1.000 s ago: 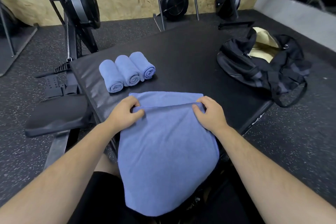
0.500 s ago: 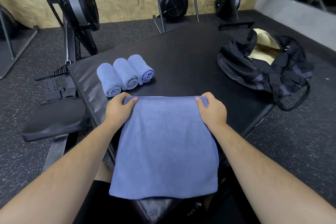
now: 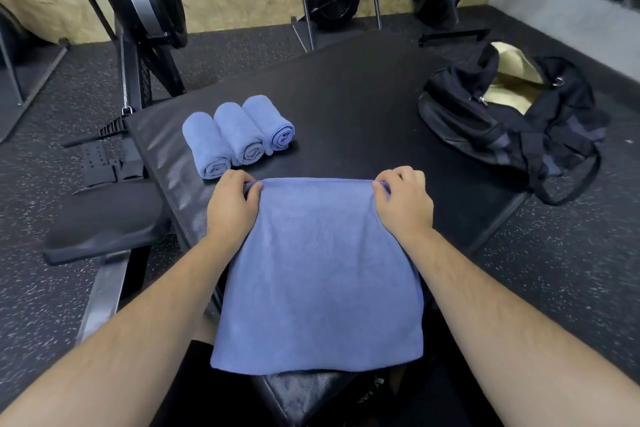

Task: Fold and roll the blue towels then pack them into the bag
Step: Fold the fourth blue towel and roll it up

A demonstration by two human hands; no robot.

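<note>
I am gripping the flat blue towel [image 3: 322, 274] by its two far corners: my left hand [image 3: 235, 204] is pinching the left corner with fingers and thumb curled over the edge, and my right hand [image 3: 403, 201] is doing the same at the right corner. The towel is lying between my hands and running back toward me, with its near end hanging over the edge of the desk [image 3: 363, 80] above my lap. It is looking like a folded panel, so I am judging that the folding of this one is about finished and the rolling is not yet begun. Just beyond my left hand, three rolled towels [image 3: 239, 135] are sitting side by side and touching one another, the closest one nearly at my knuckles. None of them is packed yet. The bag [image 3: 512, 128] is resting beyond and to the right of my right hand, well apart from it, unzipped with its pale lining showing and nothing blue visible inside. So I am reckoning the task is past halfway on rolling, with one roll and all the packing left. Nothing is lying between my right hand and the bag. The rolled towels are crowding my left side, and I am risking a nudge there. Gym machines [image 3: 145, 0] are standing on the floor far beyond both hands.
</note>
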